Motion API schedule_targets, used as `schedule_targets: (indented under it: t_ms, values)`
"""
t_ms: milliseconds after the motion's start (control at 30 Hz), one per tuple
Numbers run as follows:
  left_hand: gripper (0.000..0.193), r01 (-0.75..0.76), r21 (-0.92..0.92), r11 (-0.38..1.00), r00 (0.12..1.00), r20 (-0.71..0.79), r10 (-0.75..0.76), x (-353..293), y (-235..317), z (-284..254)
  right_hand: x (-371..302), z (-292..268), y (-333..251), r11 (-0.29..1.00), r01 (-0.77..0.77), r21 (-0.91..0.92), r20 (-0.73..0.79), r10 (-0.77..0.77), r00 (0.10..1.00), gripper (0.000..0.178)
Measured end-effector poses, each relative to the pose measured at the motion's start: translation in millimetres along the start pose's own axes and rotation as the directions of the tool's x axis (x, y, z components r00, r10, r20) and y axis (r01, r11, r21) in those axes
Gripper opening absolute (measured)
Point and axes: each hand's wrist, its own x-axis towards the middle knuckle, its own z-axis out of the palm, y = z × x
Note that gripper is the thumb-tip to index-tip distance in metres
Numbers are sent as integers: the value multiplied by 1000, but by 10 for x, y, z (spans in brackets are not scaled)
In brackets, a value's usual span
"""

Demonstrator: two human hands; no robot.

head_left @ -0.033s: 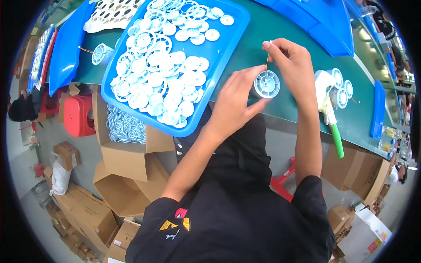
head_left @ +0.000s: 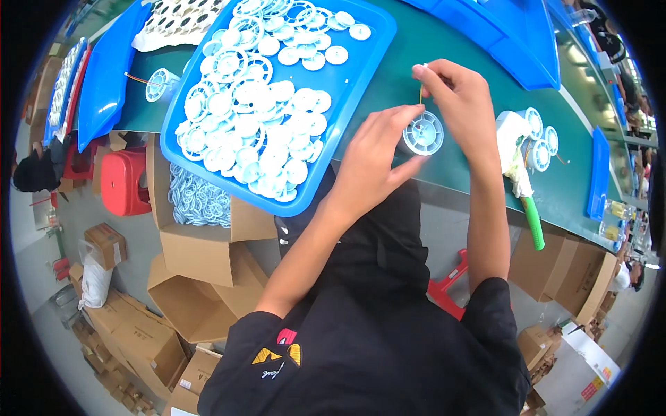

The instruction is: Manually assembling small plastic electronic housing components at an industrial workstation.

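My left hand [head_left: 374, 149] is closed around the side of a pale blue plastic cylinder [head_left: 423, 133]. The cylinder's spoked round end faces up. Just above it, my right hand [head_left: 454, 90] pinches the upper end of a thin yellowish wire [head_left: 420, 94] that rises from the cylinder's rim. A small white tip shows at the thumb and fingertips. Left of my hands, a blue tray [head_left: 350, 97] holds many pale blue discs and spoked rings [head_left: 246, 125] in a loose heap.
Several similar cylinders [head_left: 541, 154] stand right of my hands, beside a green-handled tool [head_left: 533, 222] with a pale wrapped end. Another wired cylinder [head_left: 161, 84] is left of the tray. Blue bins [head_left: 506, 41] line the far side. Below the bench sits a carton of rings [head_left: 200, 197].
The cylinder and the fingers of my left hand have shifted very slightly. My right hand and the wire end have moved a little to the left.
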Motion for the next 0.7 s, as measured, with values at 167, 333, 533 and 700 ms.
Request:
schedule_targets:
  t_ms: [167, 333, 533, 700]
  values:
    - [57, 151, -159, 976, 988, 48, -145, 75, 26, -71, 214, 153, -31, 992, 19, -128, 146, 0, 989, 30]
    - [62, 36, -15, 999, 997, 70, -35, 18, 12, -26, 399, 335, -221, 834, 370, -410, 43, -387, 921, 29]
    - [65, 97, 15, 995, 992, 79, -98, 14, 10, -25, 615, 835, -242, 573, 571, -588, 334, -471, 817, 31]
    - [68, 129, -20, 991, 986, 112, -126, 18, 37, -53, 580, 725, -343, 787, 461, -410, 141, -445, 884, 18]
